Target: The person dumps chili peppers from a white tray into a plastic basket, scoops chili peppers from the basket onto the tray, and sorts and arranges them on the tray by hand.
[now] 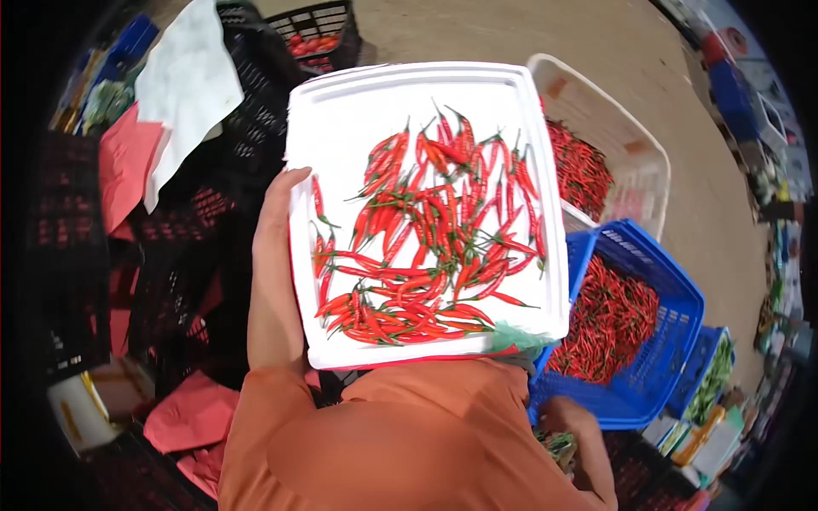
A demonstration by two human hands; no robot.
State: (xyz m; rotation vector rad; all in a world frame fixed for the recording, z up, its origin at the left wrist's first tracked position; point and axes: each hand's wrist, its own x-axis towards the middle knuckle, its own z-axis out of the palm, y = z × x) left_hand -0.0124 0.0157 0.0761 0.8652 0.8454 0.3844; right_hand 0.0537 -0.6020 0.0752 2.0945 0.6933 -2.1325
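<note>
My left hand (277,213): fingers curled over the left rim of the white tray (341,119), gripping it | my right hand (567,426): low by the blue crate (673,341), closed around a small greenish bundle, I can't tell what | red chillies (426,238) heaped on the tray, raised above my lap | white basket (613,128) of chillies beyond.

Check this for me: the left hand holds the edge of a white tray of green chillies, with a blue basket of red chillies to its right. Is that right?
Not quite. The head view shows the chillies on the white tray are red, not green. The rest stands: the left hand holds the tray's edge, and a blue basket of red chillies sits to its right.
</note>
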